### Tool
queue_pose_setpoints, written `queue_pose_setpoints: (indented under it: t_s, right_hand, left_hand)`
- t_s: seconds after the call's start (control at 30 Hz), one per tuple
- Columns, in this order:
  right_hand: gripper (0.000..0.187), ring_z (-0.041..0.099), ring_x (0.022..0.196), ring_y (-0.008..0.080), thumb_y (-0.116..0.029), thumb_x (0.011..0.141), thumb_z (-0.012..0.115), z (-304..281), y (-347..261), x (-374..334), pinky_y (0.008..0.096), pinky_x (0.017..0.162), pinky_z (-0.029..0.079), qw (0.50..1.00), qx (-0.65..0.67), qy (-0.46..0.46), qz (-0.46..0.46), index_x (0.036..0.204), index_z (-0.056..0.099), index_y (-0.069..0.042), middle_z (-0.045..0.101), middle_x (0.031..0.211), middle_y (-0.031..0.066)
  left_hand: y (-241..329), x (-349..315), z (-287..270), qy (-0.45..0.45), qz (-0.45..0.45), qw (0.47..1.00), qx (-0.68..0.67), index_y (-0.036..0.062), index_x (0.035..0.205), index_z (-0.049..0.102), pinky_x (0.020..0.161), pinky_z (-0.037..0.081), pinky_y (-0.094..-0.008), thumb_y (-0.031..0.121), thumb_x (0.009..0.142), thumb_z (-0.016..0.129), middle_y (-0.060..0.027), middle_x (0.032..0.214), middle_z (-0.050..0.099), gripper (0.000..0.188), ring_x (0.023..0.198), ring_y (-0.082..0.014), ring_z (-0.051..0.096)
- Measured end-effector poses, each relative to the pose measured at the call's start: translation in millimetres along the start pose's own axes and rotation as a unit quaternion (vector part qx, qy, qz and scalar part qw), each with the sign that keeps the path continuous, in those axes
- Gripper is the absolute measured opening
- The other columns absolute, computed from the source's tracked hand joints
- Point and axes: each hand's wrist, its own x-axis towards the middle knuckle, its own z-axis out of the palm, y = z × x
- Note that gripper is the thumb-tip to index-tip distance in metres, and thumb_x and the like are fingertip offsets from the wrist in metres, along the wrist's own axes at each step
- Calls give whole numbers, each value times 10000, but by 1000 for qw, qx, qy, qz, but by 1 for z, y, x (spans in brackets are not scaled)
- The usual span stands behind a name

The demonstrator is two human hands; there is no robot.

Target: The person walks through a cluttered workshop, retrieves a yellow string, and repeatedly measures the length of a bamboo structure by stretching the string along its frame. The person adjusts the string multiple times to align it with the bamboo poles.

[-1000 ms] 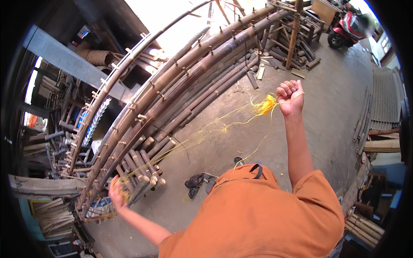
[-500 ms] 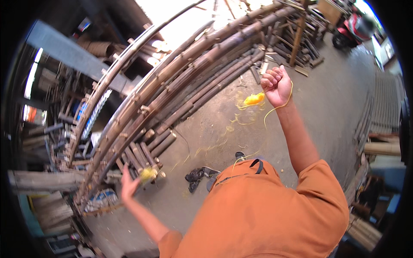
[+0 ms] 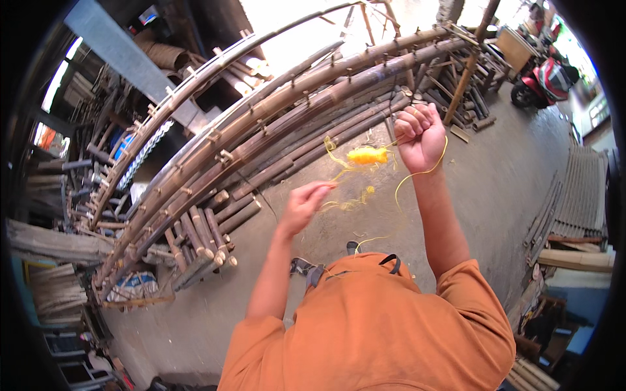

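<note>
My right hand (image 3: 419, 138) is raised and closed in a fist on yellow string (image 3: 407, 180), which passes round the wrist and trails down toward my body. Opposite it, the thumb and fingers of my left hand (image 3: 301, 207) pinch another yellow strand (image 3: 341, 171). A bright yellow-orange bundle of string (image 3: 367, 155) shows between the two hands, closer to the right one. Whether it hangs or rests on the floor, I cannot tell. Loose yellow strands (image 3: 352, 203) curl below the bundle.
Long bamboo poles with short pegs (image 3: 287, 111) curve across the far left. Cut bamboo pieces (image 3: 202, 234) are stacked beneath their near end. A red motorbike (image 3: 544, 81) stands at the far right, and corrugated sheets (image 3: 580, 189) lie along the right side. Concrete floor (image 3: 482, 202) spreads around me.
My left hand has swung from beside the cut bamboo at the left up and right, nearer my right hand. The yellow bundle appears further left of my right hand, which stays closed.
</note>
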Motion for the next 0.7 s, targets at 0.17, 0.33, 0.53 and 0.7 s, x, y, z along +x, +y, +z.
queue_pose_setpoints:
  t_s: [0.17, 0.33, 0.53, 0.7]
  right_hand:
    - [474, 261, 519, 105, -341, 1050, 322, -16, -85, -16, 272, 500, 257, 982, -68, 65, -164, 625, 369, -136, 284, 579, -34]
    - [510, 242, 513, 111, -352, 1057, 286, -9, -145, -30, 269, 497, 244, 960, -97, 54, -257, 600, 349, -133, 261, 566, -26]
    - [444, 311, 516, 116, -300, 981, 377, -4, -192, -15, 260, 512, 288, 914, -188, 109, -343, 570, 353, -134, 322, 555, -20]
    - [261, 348, 452, 152, -123, 668, 483, -58, -375, 8, 287, 485, 308, 830, -338, 228, -381, 484, 311, -192, 285, 524, -6]
  left_hand:
    - [5, -43, -94, 189, 22, 966, 177, 49, 1040, 716, 505, 307, -193, 211, 983, 587, 75, 732, 546, 215, 585, -13, 377]
    - [-22, -112, -245, 365, 64, 853, 369, -42, 1061, 663, 848, 480, -309, 213, 998, 531, -93, 971, 690, 294, 893, -165, 616]
    - [-61, -256, -408, 618, -92, 630, 462, -41, 1013, 679, 845, 500, -407, 218, 952, 518, -205, 996, 698, 310, 941, -351, 657]
    - [-31, -288, -442, 689, -65, 663, 284, 36, 974, 714, 524, 430, -296, 274, 912, 634, 7, 696, 549, 258, 600, -115, 481]
